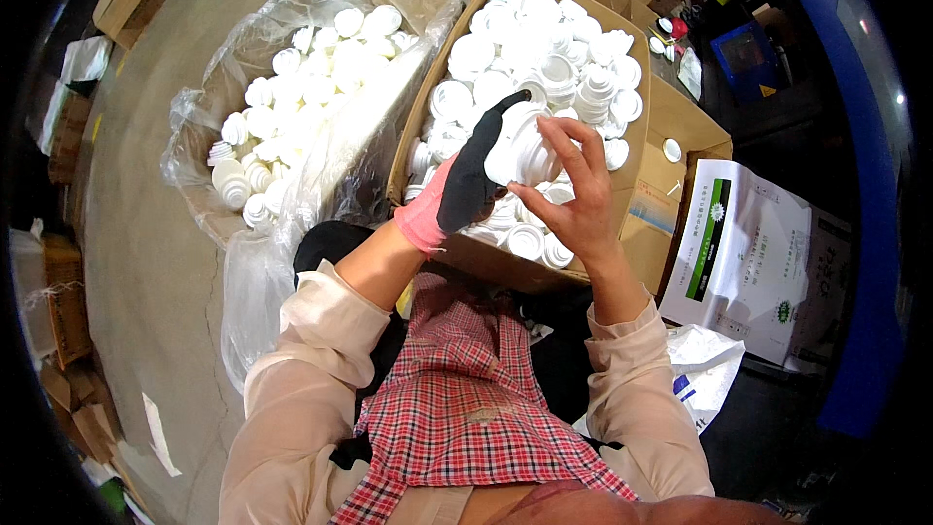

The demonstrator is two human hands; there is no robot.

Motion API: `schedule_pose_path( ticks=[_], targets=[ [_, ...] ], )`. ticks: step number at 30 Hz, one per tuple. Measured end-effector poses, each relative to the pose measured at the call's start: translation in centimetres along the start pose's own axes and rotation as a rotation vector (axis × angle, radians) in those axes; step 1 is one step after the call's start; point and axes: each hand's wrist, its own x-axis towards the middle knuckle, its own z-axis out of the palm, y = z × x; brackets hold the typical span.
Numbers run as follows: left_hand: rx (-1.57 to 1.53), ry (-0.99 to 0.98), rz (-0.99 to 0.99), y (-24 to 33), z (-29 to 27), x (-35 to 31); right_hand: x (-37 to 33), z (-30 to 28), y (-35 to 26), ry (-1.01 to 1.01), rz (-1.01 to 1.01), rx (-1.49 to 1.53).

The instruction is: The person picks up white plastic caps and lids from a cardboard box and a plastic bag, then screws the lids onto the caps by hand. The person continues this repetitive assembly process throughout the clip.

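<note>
A white ribbed plastic part (525,148), round with stepped rings, is held up between my two hands. My left hand (473,180), in a black and pink glove, wraps around its left side. Bare fingers of my right hand (581,190) pinch its right edge, thumb below and fingertips above. Directly beneath, an open cardboard box (533,279) is heaped with many similar white parts (559,73). What lies under my gloved palm is hidden.
Left of the box stands a carton lined with clear plastic (209,117), holding more white round parts (321,78). A white printed carton (743,253) and a smaller cardboard box (671,117) stand to the right. A blue machine panel (870,185) borders the far right.
</note>
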Motion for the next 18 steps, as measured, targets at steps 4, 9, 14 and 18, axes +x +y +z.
schedule_pose_path(
  ticks=[4,9,14,18],
  targets=[
    [-0.4,0.032,-0.321,1.9,0.5,-0.1,-0.1,0.0,0.1,-0.01,0.015,-0.001],
    [-0.331,-0.024,-0.279,1.1,1.0,0.2,-0.2,-0.4,1.1,0.099,0.215,0.355],
    [-0.07,0.011,-0.243,-1.6,2.4,-0.8,-0.2,0.6,1.8,0.244,0.617,0.463],
    [0.431,0.178,-0.183,-0.7,5.0,-2.2,-0.4,1.6,3.1,0.376,0.547,0.368]
  ],
)
